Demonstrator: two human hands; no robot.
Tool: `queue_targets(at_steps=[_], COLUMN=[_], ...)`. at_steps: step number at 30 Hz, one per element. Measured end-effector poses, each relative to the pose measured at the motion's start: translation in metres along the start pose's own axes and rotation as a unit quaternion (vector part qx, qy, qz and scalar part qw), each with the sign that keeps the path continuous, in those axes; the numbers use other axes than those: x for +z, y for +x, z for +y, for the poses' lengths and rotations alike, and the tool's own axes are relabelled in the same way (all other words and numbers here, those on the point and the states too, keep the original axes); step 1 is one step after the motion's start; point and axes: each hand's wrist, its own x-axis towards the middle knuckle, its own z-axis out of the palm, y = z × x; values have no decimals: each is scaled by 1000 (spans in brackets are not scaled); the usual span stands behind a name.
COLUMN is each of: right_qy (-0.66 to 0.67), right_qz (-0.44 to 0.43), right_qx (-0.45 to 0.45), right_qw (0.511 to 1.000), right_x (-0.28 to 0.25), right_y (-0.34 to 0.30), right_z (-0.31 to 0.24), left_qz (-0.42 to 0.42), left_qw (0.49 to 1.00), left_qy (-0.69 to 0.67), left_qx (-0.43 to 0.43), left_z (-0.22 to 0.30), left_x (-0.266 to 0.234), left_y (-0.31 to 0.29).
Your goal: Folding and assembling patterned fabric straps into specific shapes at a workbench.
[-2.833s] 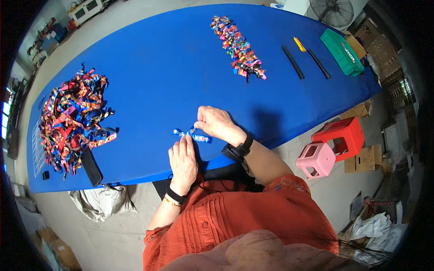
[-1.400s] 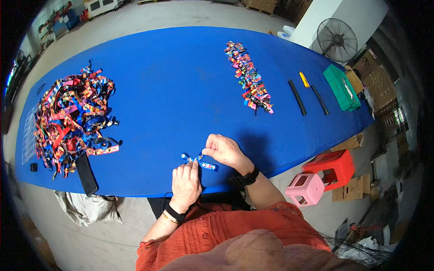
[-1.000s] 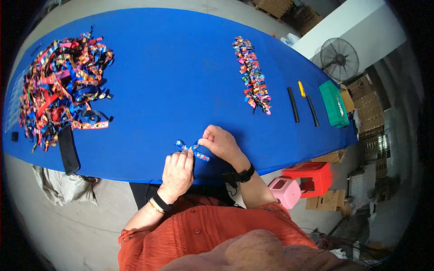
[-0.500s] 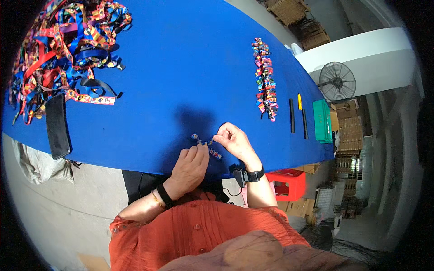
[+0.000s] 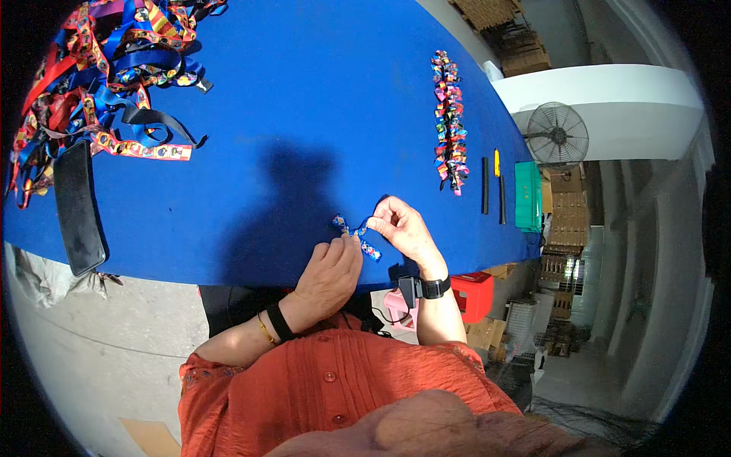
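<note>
Near the front edge of the blue-covered table (image 5: 228,206), a short patterned ribbon (image 5: 371,251) in blue, white and red is between my two hands. It looks folded or looped, with one end sticking up and another hanging toward me. My left hand (image 5: 331,276) pinches its middle from the near side, fingertips together. Thumb and forefinger of my right hand (image 5: 403,232) close on the part to the right, where a thin dark bit shows at the fingertips. Farther right lies a long row of small bunched ribbon pieces (image 5: 451,126) in many colours.
A tangled heap of printed ribbons (image 5: 126,76) covers the far left, with a black flat oblong case (image 5: 80,209) nearer me. At right lie black strips (image 5: 485,185), a yellow-handled tool (image 5: 497,163) and a green box (image 5: 527,196). A red stool (image 5: 474,295) and fan (image 5: 558,133) stand beyond.
The view has shifted a little, and my shadow falls farther left. Both hands still grip the ribbon; its ends stand out more plainly now. The heap and the row stay put on the table.
</note>
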Motion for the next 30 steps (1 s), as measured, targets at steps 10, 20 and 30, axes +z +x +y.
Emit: queue_targets(at_steps=[10,20,30], right_qy=[11,33,17], right_qz=[-28,-37,-45], right_qx=[27,37,30], right_qw=[999,998,998], right_x=[-2,-3,-4], right_y=[0,2,4], right_z=[-8,-7,-9], left_qz=[0,9,8], left_qw=[1000,1000,1000], left_qy=[-13,-11,2], left_qx=[4,5,9], left_z=[-1,-2,-2], left_x=[2,1,3], left_y=[-2,-2,-3])
